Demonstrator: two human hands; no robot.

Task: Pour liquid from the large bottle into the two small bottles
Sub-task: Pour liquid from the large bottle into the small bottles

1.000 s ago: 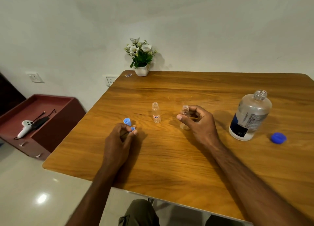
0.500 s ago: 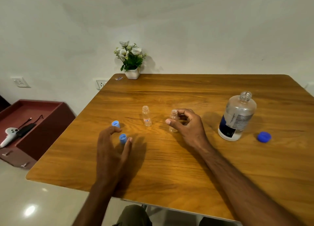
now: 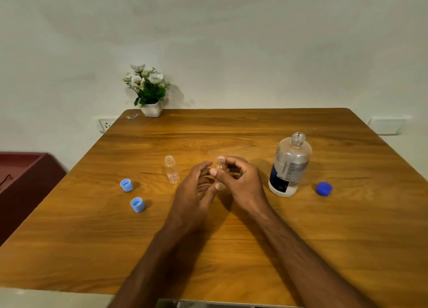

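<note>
Wood: the wooden table (image 3: 231, 249) carries everything; places below are given from the large bottle.
Large bottle: the large bottle (image 3: 289, 166) stands upright and uncapped, clear, with a dark label low on its side.
Dark blue cap: the dark blue cap (image 3: 324, 188) lies just to its right, apart from it.
Held small bottle: the held small bottle (image 3: 220, 163) is to its left, upright, neck open.
Right hand: the right hand (image 3: 240, 182) curls thumb and fingers round that bottle.
Left hand: the left hand (image 3: 196, 189) sits against the same bottle with fingers loosely bent; whether it actually grips is hard to tell, as the bottle's lower half is hidden.
Free small bottle: the free small bottle (image 3: 171, 172) stands farther left, uncapped.
Light blue caps: near cap (image 3: 137, 204) and far cap (image 3: 126, 185), farthest left, openings up.
Potted flowers: potted flowers (image 3: 148, 92) at the table's far-left corner.
</note>
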